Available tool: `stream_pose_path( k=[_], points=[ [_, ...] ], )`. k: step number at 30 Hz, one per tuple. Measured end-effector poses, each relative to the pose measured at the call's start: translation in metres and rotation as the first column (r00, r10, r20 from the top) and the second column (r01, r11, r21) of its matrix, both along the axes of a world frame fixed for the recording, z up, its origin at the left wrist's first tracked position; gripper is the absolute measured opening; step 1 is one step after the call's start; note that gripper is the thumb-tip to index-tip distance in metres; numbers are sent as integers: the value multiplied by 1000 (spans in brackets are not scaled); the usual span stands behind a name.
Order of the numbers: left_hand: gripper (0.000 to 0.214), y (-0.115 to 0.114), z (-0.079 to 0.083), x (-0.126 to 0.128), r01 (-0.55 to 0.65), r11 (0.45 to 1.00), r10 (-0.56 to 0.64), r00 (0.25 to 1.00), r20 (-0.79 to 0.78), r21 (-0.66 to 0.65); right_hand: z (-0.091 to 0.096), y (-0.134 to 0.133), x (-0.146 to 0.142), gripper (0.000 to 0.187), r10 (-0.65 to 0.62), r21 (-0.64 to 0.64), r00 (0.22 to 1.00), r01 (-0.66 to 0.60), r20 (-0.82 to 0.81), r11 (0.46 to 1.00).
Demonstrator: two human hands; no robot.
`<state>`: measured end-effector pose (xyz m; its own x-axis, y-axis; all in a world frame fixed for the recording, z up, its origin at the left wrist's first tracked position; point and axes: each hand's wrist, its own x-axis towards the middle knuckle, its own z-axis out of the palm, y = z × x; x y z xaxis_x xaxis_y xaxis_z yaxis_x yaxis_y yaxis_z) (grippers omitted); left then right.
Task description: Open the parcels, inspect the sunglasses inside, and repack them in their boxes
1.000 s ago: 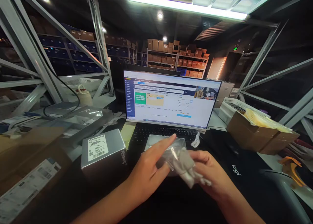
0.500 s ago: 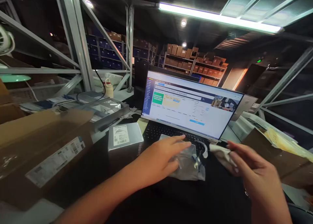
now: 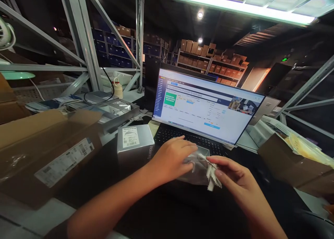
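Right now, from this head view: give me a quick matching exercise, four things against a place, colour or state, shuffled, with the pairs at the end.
Things:
1. Monitor
2. Cloth
3. Bottle
4. Silver box

Place, colour or state:
A. Cream, with a loop handle on top
B. Has a printed label on its top face
C. Lit, behind the keyboard
D. Held in the right hand

Pairs: 1-C, 2-D, 3-A, 4-B

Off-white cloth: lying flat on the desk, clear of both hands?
No, the off-white cloth hangs crumpled, pinched between the thumb and fingers of the right hand.
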<state>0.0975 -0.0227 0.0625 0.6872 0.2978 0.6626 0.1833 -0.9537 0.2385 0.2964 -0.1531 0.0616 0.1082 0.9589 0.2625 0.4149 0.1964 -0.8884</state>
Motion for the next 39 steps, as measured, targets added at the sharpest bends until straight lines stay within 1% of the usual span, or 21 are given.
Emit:
stream_pose_path(
  k=[2,5,6,8,10,12,14,16,18,20,21,23,24,25,26,28,30,31,33,36,39],
  points=[
    [30,1,-1,0,7,999,-10,998,68,36,0,1,4,30,-48,1,998,48,46,999],
    [25,-2,1,-2,3,996,-14,993,119,90,-3,1,6,28,-140,89,967,123,213,988],
    [24,-3,3,-2,2,995,-14,993,117,105,-5,1,6,26,-145,85,957,128,251,988],
    [22,-4,6,-4,8,991,-21,996,89,135,-7,-2,5,24,-131,32,947,128,292,991],
    [20,-4,10,-6,34,984,-39,999,24,177,-10,-5,3,22,-142,13,938,145,318,989],
    [17,-5,15,-8,72,969,-62,997,-53,234,-11,-7,-1,17,-123,37,932,118,341,992],
    [15,-6,20,-9,114,946,-81,990,-118,304,-12,-8,-8,11,-60,39,933,49,354,998],
    [17,-8,22,-10,136,920,-89,986,-142,368,-12,-8,-15,13,-22,39,941,10,339,999],
    [20,-11,23,-11,137,907,-93,988,-126,399,-12,-7,-22,17,-14,43,962,2,272,999],
    [28,-16,20,-11,85,924,-69,996,-57,373,-10,-7,-25,24,-6,29,989,1,145,1000],
    [35,-19,19,-10,22,944,-23,1000,-2,330,-9,-8,-25,28,-9,17,998,8,64,1000],
    [49,-26,15,-9,-154,968,132,984,122,197,-7,-7,-23,36,-57,6,993,58,-105,998],
    [52,-29,13,-9,-232,965,210,963,167,123,-6,-7,-21,40,-88,9,980,91,-181,996],
    [51,-33,11,-8,-277,959,263,948,182,56,-5,-7,-18,42,-115,17,962,123,-247,992],
    [50,-37,10,-7,-281,960,277,946,170,4,-5,-6,-17,43,-138,30,943,154,-303,988],
    [55,-44,6,-4,-205,976,211,974,79,-70,-4,-5,-15,43,-158,63,912,196,-379,979],
    [70,-51,0,2,-136,984,135,991,-18,-118,-4,-3,-18,43,-148,97,903,203,-403,974],
    [77,-53,-5,6,-129,984,125,991,-38,-120,-5,-3,-22,43,-138,112,907,197,-399,974],
    [80,-55,-15,14,-159,984,157,987,-30,-87,-7,-2,-30,41,-113,133,923,172,-368,976],
    [71,-52,-27,23,-230,973,230,973,36,-3,-11,-1,-43,36,-116,159,950,167,-289,973],
    [52,-48,-31,25,-263,960,252,961,111,99,-15,-1,-51,31,-122,231,977,162,-177,959]
  ],
)
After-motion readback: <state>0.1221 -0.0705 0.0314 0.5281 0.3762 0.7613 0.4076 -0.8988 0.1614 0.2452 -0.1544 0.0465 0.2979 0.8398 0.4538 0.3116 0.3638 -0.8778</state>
